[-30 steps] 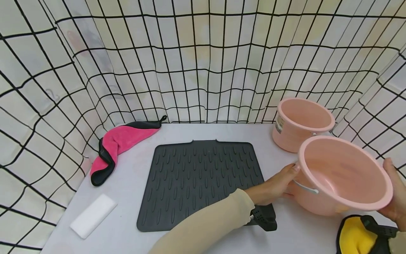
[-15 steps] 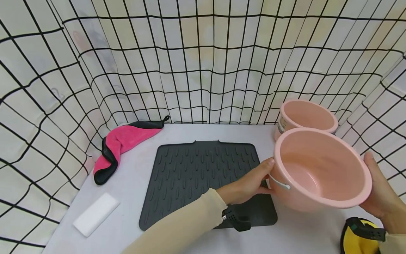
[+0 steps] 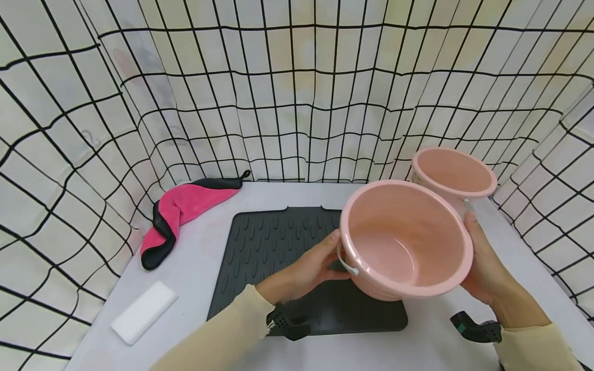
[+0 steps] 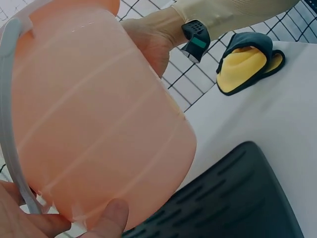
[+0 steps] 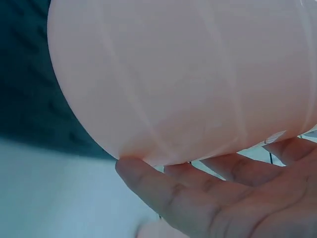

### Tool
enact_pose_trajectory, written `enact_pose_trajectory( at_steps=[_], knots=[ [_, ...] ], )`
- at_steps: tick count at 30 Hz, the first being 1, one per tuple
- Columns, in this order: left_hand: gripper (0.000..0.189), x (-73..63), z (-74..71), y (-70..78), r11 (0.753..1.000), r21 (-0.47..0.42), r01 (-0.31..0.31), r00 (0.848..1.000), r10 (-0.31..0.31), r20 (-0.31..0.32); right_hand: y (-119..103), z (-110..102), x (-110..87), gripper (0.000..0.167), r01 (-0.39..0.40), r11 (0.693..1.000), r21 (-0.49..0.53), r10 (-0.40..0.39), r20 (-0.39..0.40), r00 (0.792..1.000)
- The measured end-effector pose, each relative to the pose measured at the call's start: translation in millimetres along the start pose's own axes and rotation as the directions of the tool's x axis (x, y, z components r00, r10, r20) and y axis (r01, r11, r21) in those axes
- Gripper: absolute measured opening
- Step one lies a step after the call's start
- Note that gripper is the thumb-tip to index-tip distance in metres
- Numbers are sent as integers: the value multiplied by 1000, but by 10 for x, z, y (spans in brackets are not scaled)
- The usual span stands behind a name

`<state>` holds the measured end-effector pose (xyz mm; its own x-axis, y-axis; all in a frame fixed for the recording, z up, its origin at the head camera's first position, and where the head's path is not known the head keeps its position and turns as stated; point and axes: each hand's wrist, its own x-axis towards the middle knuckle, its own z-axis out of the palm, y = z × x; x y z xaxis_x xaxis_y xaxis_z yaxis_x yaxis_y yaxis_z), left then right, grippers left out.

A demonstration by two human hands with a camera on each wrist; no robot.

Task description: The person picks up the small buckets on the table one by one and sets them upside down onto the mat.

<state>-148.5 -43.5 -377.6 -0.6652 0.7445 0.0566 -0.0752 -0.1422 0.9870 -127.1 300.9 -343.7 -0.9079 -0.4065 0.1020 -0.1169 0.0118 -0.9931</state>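
Observation:
A pink plastic bucket (image 3: 403, 242) is held between both hands over the right part of a dark ribbed mat (image 3: 264, 252), its mouth tilted toward the head camera. My left hand (image 3: 306, 270) grips its left side, beside the grey handle (image 3: 345, 260). In the left wrist view, the thumb (image 4: 115, 218) presses on the bucket's wall (image 4: 99, 114). My right hand (image 3: 484, 273) holds the opposite side below the rim. The right wrist view shows the right fingers (image 5: 148, 183) spread along the bucket's outer wall (image 5: 168, 89). Nothing shows inside the bucket.
Behind it at the right stands a second pink bucket (image 3: 457, 170). A pink and black cloth (image 3: 199, 201) lies at the back left, with a white block (image 3: 144, 312) nearer. A yellow and black cloth (image 4: 242, 69) lies at the right. Black netting (image 3: 297, 105) encloses the table.
Both hands have carried the bucket leftward, from the table's right side to over the mat. The second bucket, mat, pink cloth and white block have stayed in place.

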Motion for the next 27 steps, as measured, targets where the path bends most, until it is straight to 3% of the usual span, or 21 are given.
enact_pose_trajectory(
  at_steps=[6, 11, 19, 27],
  knots=[
    [68, -338, -183, 13, 999, 17, 34, 997, -33, -73, 73, 386, 216, 72, -56, 998, -41, 54, -51, 997],
    [68, -606, -305, 22, 998, 22, 56, 992, -53, -111, 127, 672, 378, 80, -93, 995, -18, 92, -59, 994],
    [67, -930, -429, 24, 997, 38, 72, 984, -65, -165, 220, 925, 583, 88, -106, 994, 31, 105, 20, 994],
    [64, -1139, -524, -8, 999, 37, 22, 980, -14, -200, 276, 1066, 776, 92, -78, 996, 47, 73, 107, 992]
  ],
)
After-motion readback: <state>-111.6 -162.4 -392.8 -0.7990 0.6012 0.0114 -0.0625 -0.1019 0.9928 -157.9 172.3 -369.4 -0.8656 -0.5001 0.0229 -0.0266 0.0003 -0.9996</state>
